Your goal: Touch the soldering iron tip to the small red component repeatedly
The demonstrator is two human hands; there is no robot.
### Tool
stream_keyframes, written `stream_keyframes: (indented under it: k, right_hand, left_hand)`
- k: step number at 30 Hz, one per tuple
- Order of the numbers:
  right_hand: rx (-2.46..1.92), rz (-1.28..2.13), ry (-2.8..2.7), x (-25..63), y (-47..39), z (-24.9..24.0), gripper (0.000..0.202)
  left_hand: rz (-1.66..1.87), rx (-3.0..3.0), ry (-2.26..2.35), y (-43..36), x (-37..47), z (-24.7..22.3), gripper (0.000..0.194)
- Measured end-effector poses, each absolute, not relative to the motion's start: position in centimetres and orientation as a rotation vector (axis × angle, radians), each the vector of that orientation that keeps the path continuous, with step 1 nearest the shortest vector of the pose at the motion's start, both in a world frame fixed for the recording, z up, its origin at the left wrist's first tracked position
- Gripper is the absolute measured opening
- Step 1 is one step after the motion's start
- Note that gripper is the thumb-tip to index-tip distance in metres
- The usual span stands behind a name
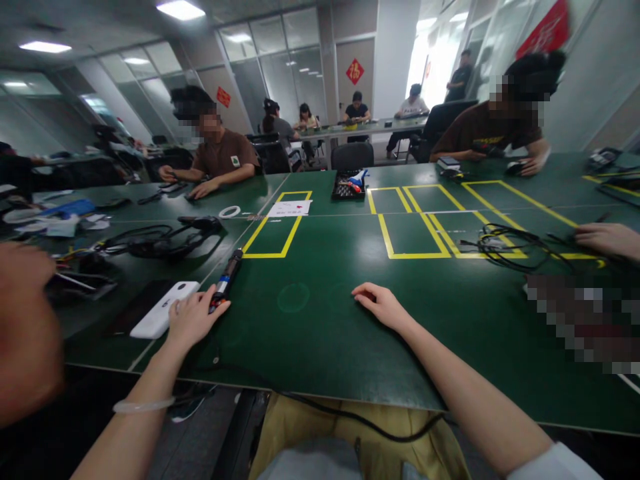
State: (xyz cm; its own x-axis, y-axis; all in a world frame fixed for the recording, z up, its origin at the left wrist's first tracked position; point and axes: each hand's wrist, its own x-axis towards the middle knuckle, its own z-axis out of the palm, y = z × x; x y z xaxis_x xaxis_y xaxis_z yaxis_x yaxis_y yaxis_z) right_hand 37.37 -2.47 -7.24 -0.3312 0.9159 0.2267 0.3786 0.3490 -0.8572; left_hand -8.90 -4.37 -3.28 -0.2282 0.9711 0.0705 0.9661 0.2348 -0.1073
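Note:
My left hand [193, 317] rests on the green table [310, 347] with its fingers around the lower end of a black, rod-shaped tool [229, 273]. The tool has a blue and silver band and a bit of orange near my fingertips; its far end points away from me. Right beside that hand, on its left, lies a white flat device [163, 312], partly under my fingers. My right hand [383, 305] lies on the bare tabletop, fingers loosely bent and thumb apart, holding nothing.
Yellow tape rectangles [415, 255] mark the table. A black tray [349, 185] with tools and a white card [290, 209] lie farther back. Tangled black cables [500, 243] are at right, a dark headset-like device [175, 237] at left. Co-workers sit close on both sides and opposite.

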Motion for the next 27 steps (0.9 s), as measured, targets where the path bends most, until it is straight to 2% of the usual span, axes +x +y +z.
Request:
stream_keyframes:
  k: [6, 16, 21, 27]
  right_hand:
    - [-1.127, 0.919, -1.887, 37.5, -2.5, -7.2, 0.017]
    - [-1.124, 0.925, -1.913, 37.4, -2.4, -7.4, 0.018]
    - [-1.130, 0.925, -1.916, 37.3, -2.5, -7.3, 0.017]
    - [-1.142, 0.946, -1.918, 37.1, -2.4, -7.3, 0.018]
  left_hand:
    - [0.163, -1.834, -2.371, -3.9, -9.4, -3.1, 0.071]
    - [0.123, -1.637, -2.268, -6.7, -8.8, -3.0, 0.059]
    - [0.064, -1.718, -2.081, -7.6, -6.9, -2.2, 0.040]
    - [-0.062, -1.737, -2.267, -6.5, -4.8, -0.1, 0.049]
